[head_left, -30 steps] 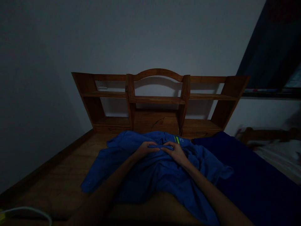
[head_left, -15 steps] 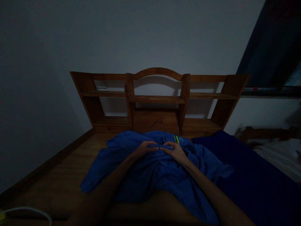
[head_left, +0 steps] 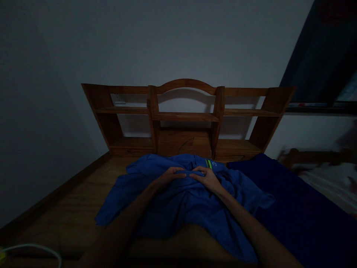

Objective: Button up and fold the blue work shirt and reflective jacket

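A blue garment [head_left: 173, 204] lies spread and wrinkled in front of me, with yellow-green stripes and a pale letter mark near its far edge. My left hand [head_left: 170, 175] pinches a fold of this cloth between thumb and fingers. Close beside it on the right, my right hand [head_left: 206, 178] grips the same raised fold, its thumb on the near side. A small gap separates the two thumbs. What kind of garment it is, I cannot tell for sure in the dim light.
A wooden headboard with shelves [head_left: 185, 117] stands against the wall behind the garment. Dark blue bedding [head_left: 295, 212] covers the right side, and bare wooden boards [head_left: 83, 193] show at left. A white cable [head_left: 36, 245] curves at the lower left. A dark window [head_left: 320, 56] is at the upper right.
Both hands keep hold of the fold; the gap between the thumbs looks slightly wider. The whole view has shifted very slightly.
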{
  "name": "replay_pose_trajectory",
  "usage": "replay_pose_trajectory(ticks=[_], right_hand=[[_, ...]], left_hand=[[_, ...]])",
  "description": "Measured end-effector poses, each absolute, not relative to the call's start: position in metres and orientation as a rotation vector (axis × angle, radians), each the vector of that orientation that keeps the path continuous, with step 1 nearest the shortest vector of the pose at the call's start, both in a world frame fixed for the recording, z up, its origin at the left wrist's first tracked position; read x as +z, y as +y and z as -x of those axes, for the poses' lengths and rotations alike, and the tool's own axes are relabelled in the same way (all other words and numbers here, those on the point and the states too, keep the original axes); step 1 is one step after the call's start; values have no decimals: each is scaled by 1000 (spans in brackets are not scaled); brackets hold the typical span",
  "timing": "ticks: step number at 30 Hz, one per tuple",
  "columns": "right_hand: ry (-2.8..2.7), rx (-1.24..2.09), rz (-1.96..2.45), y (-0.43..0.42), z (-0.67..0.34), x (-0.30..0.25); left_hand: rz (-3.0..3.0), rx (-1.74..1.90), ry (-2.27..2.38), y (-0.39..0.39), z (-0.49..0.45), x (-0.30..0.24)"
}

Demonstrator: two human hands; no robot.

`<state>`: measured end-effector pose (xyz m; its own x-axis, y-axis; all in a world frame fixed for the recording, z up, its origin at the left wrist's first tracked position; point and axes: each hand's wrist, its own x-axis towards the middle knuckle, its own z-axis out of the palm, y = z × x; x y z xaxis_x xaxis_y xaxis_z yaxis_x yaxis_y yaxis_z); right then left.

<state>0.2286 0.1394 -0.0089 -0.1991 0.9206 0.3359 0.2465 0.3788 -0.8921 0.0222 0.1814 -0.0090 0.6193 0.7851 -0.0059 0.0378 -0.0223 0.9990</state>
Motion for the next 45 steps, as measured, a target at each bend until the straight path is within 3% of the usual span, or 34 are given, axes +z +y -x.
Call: replay_pose_trajectory(ticks=[14,28,39,45], right_hand=[[-1666,747,1119,142,-227,-13],[-1772,725,1175,149,-236,-15],[-1867,264,1365,143,-233,-17],[-1840,311,1262,140,-227,-18]], left_hand=[[-2007,1022,877,188,-41,-25],[-1980,915,888,189,-34,-17],[-2083,1101,1066,184,-48,-28],[-2096,1245,1168,179,-52,-30]])
